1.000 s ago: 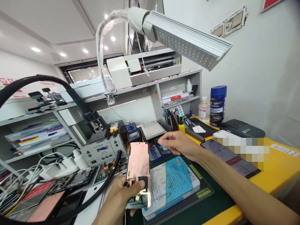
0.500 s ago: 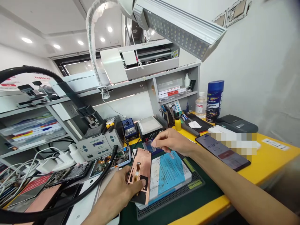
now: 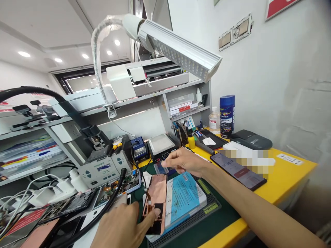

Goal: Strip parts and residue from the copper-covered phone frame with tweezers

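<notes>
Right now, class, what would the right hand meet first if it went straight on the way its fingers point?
Probably the flat blue item, just past the right hand; depth is unclear, so it might pass above.

We couldn't see most of the left hand's [image 3: 121, 222] fingers behind the copper-coloured panel [image 3: 160, 187]; its wrist was cut off at the bottom edge. The panel hid part of the blue-and-white box [image 3: 184, 198]. We couldn't tell whether the right hand [image 3: 178, 162] had anything pinched; its fingertips were too small and soft. We lost the right forearm [image 3: 232, 198] off the lower right corner. Mosaic blocks covered much of the white device [image 3: 229, 145]. We couldn't read the small text on the phone [image 3: 232, 168] or spray can [image 3: 227, 117]. The red sign [image 3: 280, 7] was cropped on top, the thick black hose [image 3: 38, 90] at left.
</notes>
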Motion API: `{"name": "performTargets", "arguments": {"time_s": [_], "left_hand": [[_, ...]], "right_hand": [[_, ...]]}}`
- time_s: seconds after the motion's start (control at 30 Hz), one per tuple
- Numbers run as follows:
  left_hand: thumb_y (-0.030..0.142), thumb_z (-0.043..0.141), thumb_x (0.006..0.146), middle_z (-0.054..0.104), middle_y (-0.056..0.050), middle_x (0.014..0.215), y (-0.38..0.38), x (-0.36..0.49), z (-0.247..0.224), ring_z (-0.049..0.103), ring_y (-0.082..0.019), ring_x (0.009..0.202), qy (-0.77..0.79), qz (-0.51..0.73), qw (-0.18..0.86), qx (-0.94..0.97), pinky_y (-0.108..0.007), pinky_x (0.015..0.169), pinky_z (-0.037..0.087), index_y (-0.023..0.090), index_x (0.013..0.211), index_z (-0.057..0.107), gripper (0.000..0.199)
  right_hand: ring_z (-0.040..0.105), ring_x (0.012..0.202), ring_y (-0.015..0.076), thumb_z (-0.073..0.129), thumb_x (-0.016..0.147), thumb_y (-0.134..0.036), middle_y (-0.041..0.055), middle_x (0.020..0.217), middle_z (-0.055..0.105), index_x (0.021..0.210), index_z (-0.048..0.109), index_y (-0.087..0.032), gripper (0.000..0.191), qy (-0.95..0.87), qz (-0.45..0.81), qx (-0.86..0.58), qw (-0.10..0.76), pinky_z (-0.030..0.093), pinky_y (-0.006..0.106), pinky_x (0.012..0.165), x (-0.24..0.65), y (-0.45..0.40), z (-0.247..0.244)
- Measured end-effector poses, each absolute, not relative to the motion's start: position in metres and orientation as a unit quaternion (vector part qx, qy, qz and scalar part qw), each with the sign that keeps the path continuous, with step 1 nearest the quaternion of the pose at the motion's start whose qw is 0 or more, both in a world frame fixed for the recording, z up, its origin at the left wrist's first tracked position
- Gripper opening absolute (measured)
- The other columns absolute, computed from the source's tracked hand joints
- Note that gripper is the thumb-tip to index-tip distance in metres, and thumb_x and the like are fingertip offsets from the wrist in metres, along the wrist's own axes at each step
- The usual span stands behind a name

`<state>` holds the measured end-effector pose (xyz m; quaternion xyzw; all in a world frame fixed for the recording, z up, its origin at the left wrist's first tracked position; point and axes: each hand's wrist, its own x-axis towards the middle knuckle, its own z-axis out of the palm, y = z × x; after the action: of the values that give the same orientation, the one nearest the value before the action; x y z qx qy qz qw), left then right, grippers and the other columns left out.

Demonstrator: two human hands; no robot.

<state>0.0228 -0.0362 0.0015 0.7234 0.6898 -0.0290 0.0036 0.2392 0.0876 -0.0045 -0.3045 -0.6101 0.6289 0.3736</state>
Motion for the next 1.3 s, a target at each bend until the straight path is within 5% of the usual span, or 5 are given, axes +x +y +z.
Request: {"name": "performTargets", "arguments": {"time_s": [0.4,0.6,0.73,0.93,1.3], "left_hand": [[0.053,0.067,0.078,0.073,-0.003,0.086,0.010,0.029,0.053,0.060,-0.021,0.073,0.560,0.297,0.235,0.737,-0.029,0.065,0.041,0.019,0.097,0.075,0.040],[0.052,0.059,0.083,0.069,-0.003,0.075,0.037,0.035,0.023,0.057,-0.020,0.074,0.506,0.404,0.265,0.715,-0.028,0.069,0.041,0.016,0.077,0.073,0.040],[0.055,0.063,0.079,0.062,-0.001,0.065,0.040,0.023,0.008,0.049,-0.017,0.065,0.508,0.431,0.264,0.697,-0.028,0.062,0.036,0.015,0.069,0.071,0.041],[0.051,0.069,0.077,0.063,-0.001,0.074,0.041,0.025,-0.005,0.050,-0.016,0.065,0.509,0.459,0.295,0.665,-0.028,0.062,0.038,0.015,0.097,0.073,0.041],[0.047,0.065,0.081,0.062,0.000,0.070,0.040,0.018,0.006,0.052,-0.015,0.067,0.504,0.464,0.321,0.654,-0.027,0.064,0.039,0.017,0.078,0.069,0.031]], "right_hand": [[0.028,0.047,0.0034,0.085,0.071,-0.045,-0.0075,0.058,0.041,0.080,0.069,-0.013,0.037,-0.547,0.706,-0.246,0.377,0.018,0.018,0.041,0.213,0.079,0.017],[0.027,0.046,0.0040,0.086,0.069,-0.042,-0.0082,0.057,0.038,0.083,0.068,-0.012,0.037,-0.526,0.697,-0.259,0.413,0.014,0.017,0.038,0.191,0.084,0.025],[0.030,0.048,0.0038,0.087,0.067,-0.041,-0.0073,0.063,0.041,0.078,0.064,-0.013,0.038,-0.505,0.703,-0.270,0.422,0.014,0.017,0.038,0.190,0.092,0.014],[0.034,0.051,0.0050,0.088,0.067,-0.044,-0.0062,0.061,0.043,0.076,0.066,-0.013,0.039,-0.494,0.713,-0.276,0.413,0.019,0.017,0.041,0.189,0.093,0.002],[0.026,0.050,0.0057,0.084,0.071,-0.048,-0.0077,0.056,0.035,0.088,0.076,-0.013,0.040,-0.546,0.627,-0.314,0.458,0.018,0.021,0.043,0.196,0.087,0.003]]}}
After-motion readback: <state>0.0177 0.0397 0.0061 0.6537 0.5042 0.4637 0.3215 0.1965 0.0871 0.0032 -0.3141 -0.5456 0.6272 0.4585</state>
